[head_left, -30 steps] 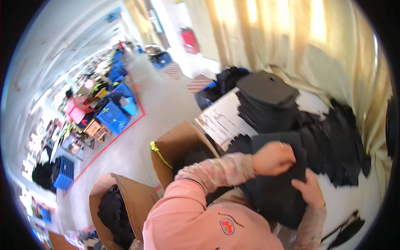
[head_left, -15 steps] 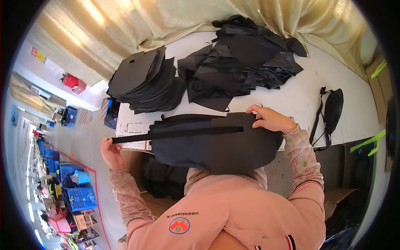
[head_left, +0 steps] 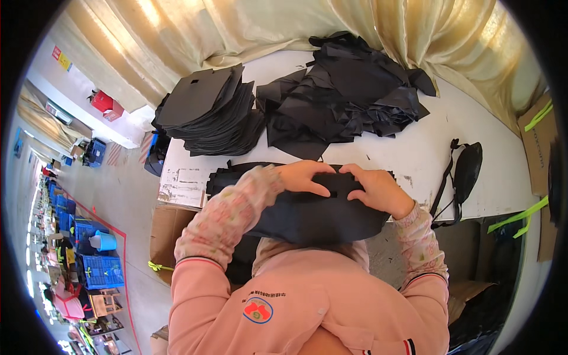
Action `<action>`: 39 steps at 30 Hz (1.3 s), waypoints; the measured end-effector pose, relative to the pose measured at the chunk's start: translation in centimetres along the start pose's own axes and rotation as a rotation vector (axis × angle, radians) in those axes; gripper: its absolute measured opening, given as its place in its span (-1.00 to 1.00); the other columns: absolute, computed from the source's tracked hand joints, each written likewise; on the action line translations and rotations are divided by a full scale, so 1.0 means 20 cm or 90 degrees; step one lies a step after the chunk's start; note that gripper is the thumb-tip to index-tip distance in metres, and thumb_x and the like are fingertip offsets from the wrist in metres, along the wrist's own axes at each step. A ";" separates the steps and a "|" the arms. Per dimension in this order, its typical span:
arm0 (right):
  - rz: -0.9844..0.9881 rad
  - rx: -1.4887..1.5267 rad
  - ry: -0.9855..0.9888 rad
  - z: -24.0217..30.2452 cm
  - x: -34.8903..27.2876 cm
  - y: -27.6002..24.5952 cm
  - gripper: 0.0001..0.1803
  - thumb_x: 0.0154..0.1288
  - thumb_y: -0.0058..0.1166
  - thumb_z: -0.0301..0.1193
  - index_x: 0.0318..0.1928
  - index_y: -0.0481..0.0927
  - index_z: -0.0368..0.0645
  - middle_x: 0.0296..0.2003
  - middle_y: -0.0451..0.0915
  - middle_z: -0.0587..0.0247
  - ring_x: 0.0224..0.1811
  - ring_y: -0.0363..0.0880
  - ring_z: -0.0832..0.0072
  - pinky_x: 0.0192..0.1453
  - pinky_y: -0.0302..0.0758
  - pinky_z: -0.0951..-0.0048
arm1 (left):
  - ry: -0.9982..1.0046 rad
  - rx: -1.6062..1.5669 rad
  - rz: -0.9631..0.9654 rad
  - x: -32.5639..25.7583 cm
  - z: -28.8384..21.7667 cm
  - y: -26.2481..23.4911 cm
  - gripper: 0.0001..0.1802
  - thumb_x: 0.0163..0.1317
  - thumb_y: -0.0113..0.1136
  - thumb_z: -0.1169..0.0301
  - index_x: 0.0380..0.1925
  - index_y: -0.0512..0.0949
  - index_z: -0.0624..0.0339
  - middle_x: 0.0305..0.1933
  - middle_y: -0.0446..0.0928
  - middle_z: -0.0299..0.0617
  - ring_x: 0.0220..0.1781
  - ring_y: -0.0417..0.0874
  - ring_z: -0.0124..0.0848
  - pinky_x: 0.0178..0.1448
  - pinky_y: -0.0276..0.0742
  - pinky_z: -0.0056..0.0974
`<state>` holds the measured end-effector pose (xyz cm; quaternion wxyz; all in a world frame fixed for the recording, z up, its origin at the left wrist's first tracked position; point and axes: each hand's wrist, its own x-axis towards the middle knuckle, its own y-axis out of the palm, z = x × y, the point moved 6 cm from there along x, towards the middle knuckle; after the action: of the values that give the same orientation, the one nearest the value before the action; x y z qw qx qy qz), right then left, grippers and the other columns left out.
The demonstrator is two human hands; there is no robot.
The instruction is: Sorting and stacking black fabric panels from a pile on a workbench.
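Gold-cream curtain is draped across the top of the frame, and below it a white table is spread through the centre. At the upper centre, a heap of loose black fabric pieces is piled on the tabletop; at the upper left, a stack of flat black panels is set just beside it. Across the table's near edge, mid-frame, a wide black panel is laid before the torso. At the right, a black strapped pouch is placed well apart from it. Both the left hand and the right hand are rested on the wide panel's upper part, thumbs and fingers parted; whether material is pinched between them cannot be told. Between the thumbs, a small dark slot is seen.
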<state>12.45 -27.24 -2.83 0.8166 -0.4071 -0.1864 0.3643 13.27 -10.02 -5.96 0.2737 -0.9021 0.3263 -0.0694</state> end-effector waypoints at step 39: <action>-0.286 -0.203 0.106 -0.81 0.28 -0.32 -0.52 0.04 0.29 -0.39 0.03 0.51 -0.08 -0.01 0.48 0.11 0.01 0.51 0.10 0.06 0.47 0.13 | 0.142 0.435 0.022 -0.16 0.06 0.61 0.03 0.06 0.22 -0.19 0.45 0.08 0.05 0.51 0.00 0.12 0.55 -0.05 0.05 0.48 -0.18 0.29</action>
<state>28.76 -34.33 -7.36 0.8151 -0.5072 -0.2594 0.1056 4.39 -15.30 -13.41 0.5231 -0.7400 0.3273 -0.2677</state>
